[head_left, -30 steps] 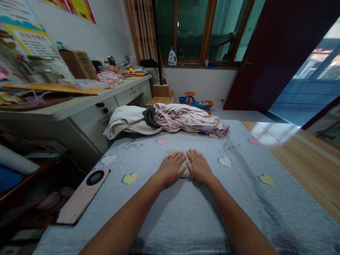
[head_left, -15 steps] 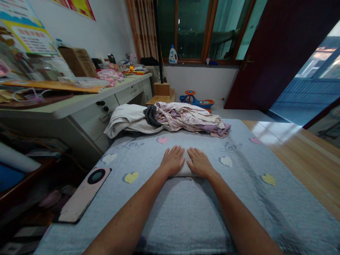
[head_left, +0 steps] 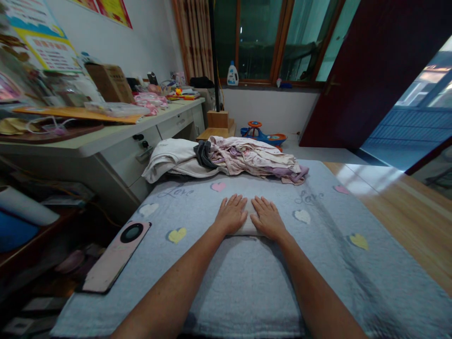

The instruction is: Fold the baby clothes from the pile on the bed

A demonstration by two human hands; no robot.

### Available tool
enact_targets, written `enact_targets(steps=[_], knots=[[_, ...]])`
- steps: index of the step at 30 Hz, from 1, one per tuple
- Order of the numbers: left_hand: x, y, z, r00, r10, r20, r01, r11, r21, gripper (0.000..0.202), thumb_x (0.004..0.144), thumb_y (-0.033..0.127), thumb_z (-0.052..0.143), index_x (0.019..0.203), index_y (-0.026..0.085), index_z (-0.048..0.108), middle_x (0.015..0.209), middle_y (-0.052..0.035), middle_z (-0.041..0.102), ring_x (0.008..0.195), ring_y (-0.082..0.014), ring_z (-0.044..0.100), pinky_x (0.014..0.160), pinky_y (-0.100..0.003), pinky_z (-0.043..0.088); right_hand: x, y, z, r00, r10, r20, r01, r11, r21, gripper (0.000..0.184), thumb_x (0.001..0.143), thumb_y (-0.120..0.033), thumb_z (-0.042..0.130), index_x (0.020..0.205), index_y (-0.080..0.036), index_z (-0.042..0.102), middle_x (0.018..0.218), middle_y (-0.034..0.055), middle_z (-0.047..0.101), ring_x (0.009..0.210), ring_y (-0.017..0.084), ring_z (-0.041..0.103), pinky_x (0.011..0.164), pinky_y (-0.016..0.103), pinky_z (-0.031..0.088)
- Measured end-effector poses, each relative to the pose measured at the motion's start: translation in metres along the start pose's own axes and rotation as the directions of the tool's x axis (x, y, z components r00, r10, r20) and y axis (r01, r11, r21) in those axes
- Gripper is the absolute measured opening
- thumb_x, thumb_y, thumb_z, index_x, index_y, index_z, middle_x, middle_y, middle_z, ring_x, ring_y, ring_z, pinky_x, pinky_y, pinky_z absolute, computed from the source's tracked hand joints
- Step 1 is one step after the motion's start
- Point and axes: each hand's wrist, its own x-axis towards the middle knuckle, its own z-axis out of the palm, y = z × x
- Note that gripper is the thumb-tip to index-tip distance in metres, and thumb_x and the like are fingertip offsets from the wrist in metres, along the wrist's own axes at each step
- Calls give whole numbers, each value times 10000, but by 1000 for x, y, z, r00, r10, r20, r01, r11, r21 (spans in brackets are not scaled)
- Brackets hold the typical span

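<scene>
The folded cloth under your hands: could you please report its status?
Left hand, right hand flat on folded cream cloth, on heart-print blanket. Clothes pile ahead, clear of hands.

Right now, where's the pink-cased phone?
In the head view, the pink-cased phone lies on the left edge of the blue-grey blanket, beside a yellow heart, left of the left hand.

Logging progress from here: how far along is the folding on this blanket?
Done: not much looks finished; the white garment at the left end of the heap seems loosely folded. In hand: the left hand and right hand press flat on a pale folded cloth on the heart-print blanket. Left: the crumpled pink-and-lilac clothes heaped beyond them, apparently unfolded.
</scene>
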Motion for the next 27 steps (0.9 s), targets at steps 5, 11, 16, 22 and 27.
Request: enact_targets(steps=[5, 11, 16, 22, 27], knots=[[1, -2, 3, 999, 18, -29, -19, 998, -54, 531, 933, 347, 482, 1458, 269, 482, 1574, -96, 415, 1492, -310, 281, 1217, -570, 97, 1, 2, 3, 1000, -1, -6, 1, 1000, 9, 613, 971, -399, 383, 1542, -176, 375, 1627, 74, 304, 1510, 250, 220, 1219, 480, 125], [1, -2, 2, 1000, 10, -12, -10, 1000, -12, 535, 946, 348, 462, 1473, 260, 465, 1582, -102, 401, 1499, -300, 269, 1215, -562, 102, 1, 3, 5, 1000, -7, -23, 8, 1000, 19, 607, 971, -397, 388, 1535, -172, 386, 1621, 78, 320, 1507, 247, 228, 1219, 473, 119], [0, -2, 2, 1000, 13, -9, -12, 1000, 9, 533, 955, 363, 454, 1480, 272, 454, 1589, -87, 392, 1498, -289, 268, 1216, -552, 108, 0, 2, 4, 1000, 0, -22, 0, 1000, 21, 607, 972, -401, 388, 1535, -177, 389, 1621, 73, 322, 1507, 250, 230, 1221, 470, 120], [1, -2, 1, 1000, 12, 6, -12, 999, 43, 540, 962, 371, 444, 1491, 261, 444, 1590, -95, 389, 1501, -294, 263, 1216, -554, 117, 0, 1, 2, 1000, 1, -3, -1, 1000, 14, 611, 971, -385, 377, 1545, -174, 371, 1626, 70, 306, 1511, 249, 217, 1222, 472, 118], [1, -2, 1, 999, 11, 30, -15, 992, 125, 550, 983, 397, 395, 1516, 262, 401, 1604, -72, 368, 1506, -274, 252, 1214, -552, 157, 2, -1, -1, 999, 20, 38, -20, 1000, -1, 626, 964, -378, 378, 1554, -172, 350, 1637, 75, 276, 1514, 255, 209, 1218, 490, 128]])
